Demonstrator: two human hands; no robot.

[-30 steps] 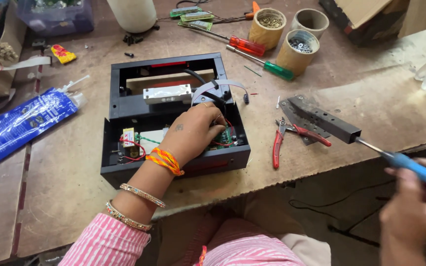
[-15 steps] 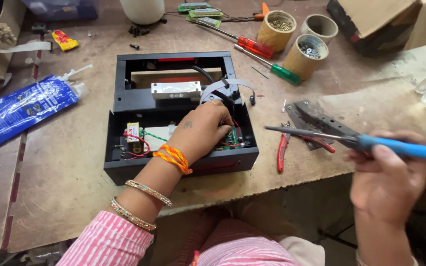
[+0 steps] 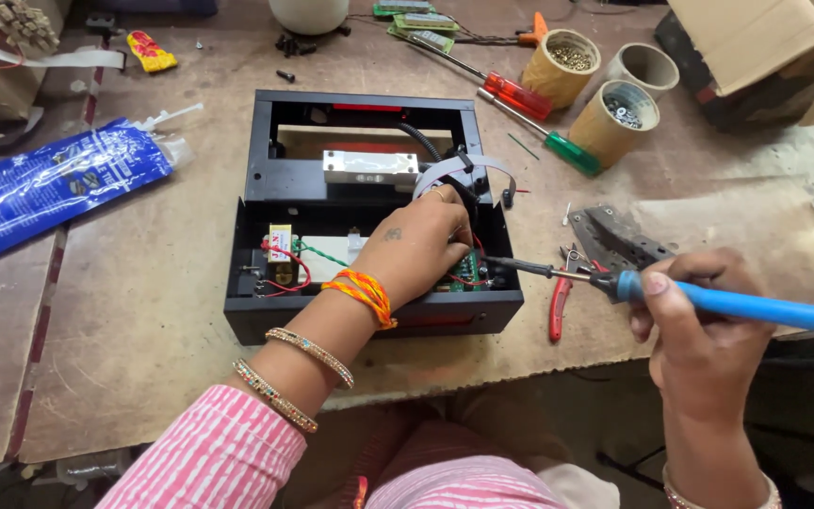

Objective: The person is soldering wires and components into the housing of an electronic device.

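**Soldering in progress inside open black case; joint not yet confirmed**

Status. The black case (image 3: 369, 217) lies open on the bench (image 3: 143, 311) near its front edge, lid off, internals exposed. A metal bar (image 3: 370, 167) sits across the middle; red and green wires (image 3: 294, 264) and a small yellow part (image 3: 281, 242) occupy the front left bay. The green board (image 3: 468, 275) sits in the front right bay. Judged from this, wiring is largely placed, soldering at the board is in hand, and the case is not closed.

Hands. The left hand (image 3: 416, 250) is inside the case, fingers curled down over the board area; whether it pinches a wire cannot be told. The right hand (image 3: 699, 325) is closed firmly around the blue handle of the soldering iron (image 3: 614, 283), tip lying at the board. Contact at the tip is too small to confirm.

Packages and labels:
- Blue plastic bag (image 3: 49, 184), long, printed in white, left of the case, lying flat.
- Yellow-and-red packet (image 3: 151, 50), small, at the far left.
- Three card tubs (image 3: 605, 90), round, far right, two holding small hardware, one seemingly empty.
- Cardboard box (image 3: 756, 57), flap open, far right corner.
- Yellow label on the part inside the case.

Also present: red (image 3: 515, 94) and green (image 3: 558, 151) screwdrivers and red-handled pliers (image 3: 558, 306), right of the case.
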